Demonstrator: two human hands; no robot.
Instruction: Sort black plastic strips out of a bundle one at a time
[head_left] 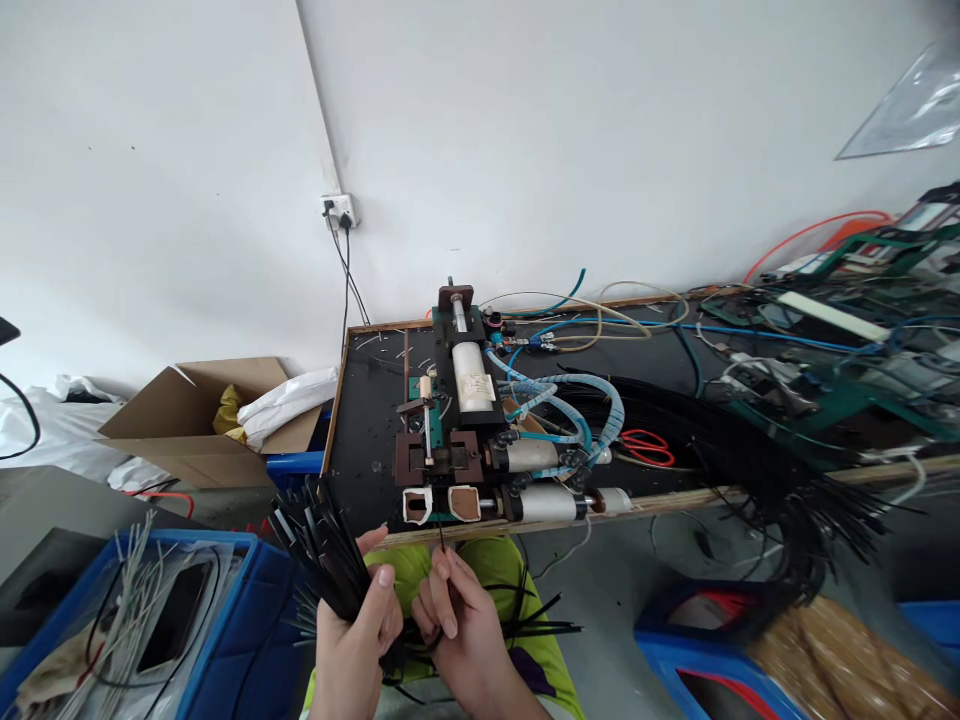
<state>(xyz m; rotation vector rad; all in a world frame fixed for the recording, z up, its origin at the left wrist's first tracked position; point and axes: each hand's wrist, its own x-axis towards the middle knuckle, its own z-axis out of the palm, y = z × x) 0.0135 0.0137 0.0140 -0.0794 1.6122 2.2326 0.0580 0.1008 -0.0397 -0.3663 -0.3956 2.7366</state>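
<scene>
My left hand [362, 622] is wrapped round a thick bundle of black cables [322, 550], whose ends fan out up and to the left. Just right of it, my right hand [457, 610] pinches a single thin black cable [441, 535] between thumb and forefinger. This cable points up into the gap at the front of a pneumatic machine [472, 375] with white cylinders and blue air hoses. Brown pads sit on either side of that gap. More black cables lie across the lap below my hands.
A long pile of black cables [720, 440] hangs over the bench edge at right. The dark bench [360, 410] stands against the wall. Blue crates [240, 620] flank me, the left one holding white cables and a phone [176, 617]. An open cardboard box [165, 440] stands at left.
</scene>
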